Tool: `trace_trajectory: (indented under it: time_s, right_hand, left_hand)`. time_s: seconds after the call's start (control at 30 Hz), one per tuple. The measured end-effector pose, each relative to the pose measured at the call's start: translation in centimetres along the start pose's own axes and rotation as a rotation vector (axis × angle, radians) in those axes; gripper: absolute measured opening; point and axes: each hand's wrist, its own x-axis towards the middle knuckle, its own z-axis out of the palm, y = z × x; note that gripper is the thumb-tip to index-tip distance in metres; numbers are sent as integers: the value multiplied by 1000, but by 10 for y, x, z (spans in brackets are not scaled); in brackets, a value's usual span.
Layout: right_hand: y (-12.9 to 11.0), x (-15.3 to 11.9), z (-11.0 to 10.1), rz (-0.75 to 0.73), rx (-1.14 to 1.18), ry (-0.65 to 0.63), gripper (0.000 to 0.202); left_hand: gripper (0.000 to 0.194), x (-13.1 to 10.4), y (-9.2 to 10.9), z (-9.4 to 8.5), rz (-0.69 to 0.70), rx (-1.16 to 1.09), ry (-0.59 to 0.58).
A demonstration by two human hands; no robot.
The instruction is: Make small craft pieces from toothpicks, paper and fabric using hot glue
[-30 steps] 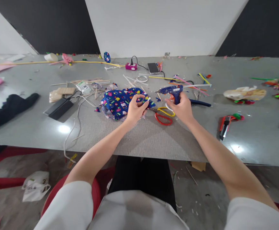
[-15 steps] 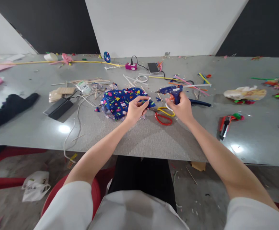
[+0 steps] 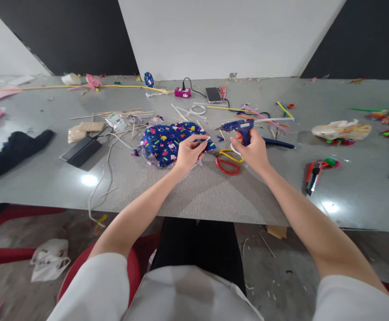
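My right hand (image 3: 256, 149) is wrapped round the handle of a blue glue gun (image 3: 244, 126), whose nozzle points left above the table. A clear glue stick (image 3: 275, 119) sticks out of its back. My left hand (image 3: 191, 155) is closed in a pinch on a small white piece (image 3: 208, 138), too small to name, over the right end of a blue patterned cloth (image 3: 164, 145). The cloth lies bunched on the table, partly covered by that hand. Between my hands lie scissors (image 3: 228, 166) with red and yellow handles, their blades mostly hidden.
Behind the cloth are a pink power socket (image 3: 183, 92), a phone (image 3: 213, 94) and scattered sticks. A black adapter (image 3: 81, 152) with a cable lies left. To the right are a utility knife (image 3: 312, 178) and a cream-coloured craft piece (image 3: 341, 130). A red stool (image 3: 132, 272) stands below.
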Motion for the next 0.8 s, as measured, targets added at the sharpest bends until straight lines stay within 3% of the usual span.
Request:
trace_trajectory:
  time_s: [0.5,0.7,0.8]
  right_hand:
    - [-2,-1,0,24,12,-1,39]
    - [-3,-1,0,21,-6,-8,43]
    - [-2,-1,1,23,-23,-12,48]
  left_hand:
    - [17,-2,1,2,15,-24,24]
    - [45,-4,7,4,-14,-39,31]
    - [42,-4,7,4,-25,-37,38]
